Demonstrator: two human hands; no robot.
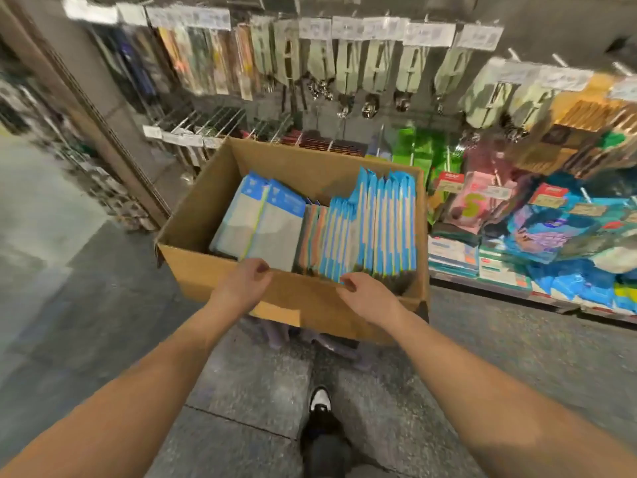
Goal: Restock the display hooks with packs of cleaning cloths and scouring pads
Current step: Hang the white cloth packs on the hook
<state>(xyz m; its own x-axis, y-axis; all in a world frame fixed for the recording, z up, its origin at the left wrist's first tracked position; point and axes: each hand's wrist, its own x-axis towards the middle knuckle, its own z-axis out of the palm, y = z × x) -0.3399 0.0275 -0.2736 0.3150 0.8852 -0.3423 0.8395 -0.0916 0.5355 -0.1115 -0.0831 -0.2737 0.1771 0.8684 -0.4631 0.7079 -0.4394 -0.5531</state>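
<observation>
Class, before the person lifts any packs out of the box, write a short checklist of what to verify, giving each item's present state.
1. Cardboard box open at the top: ok.
2. Blue-edged packs upright and reachable in the box: ok.
3. Left hand grip on the box's near rim: ok.
4. Right hand on the near rim beside the packs: ok.
5. Free display hooks at upper left: cannot tell, blurred.
6. What supports the box from below: cannot tell.

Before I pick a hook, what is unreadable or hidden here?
Head view only:
- Price labels on the top hooks: motion blur, unreadable.
- Print on the blue packs in the box: too small, blurred.
- Box underside and its support: hidden by the box.
- Left hand and right hand fingertips: curled over the rim.
</observation>
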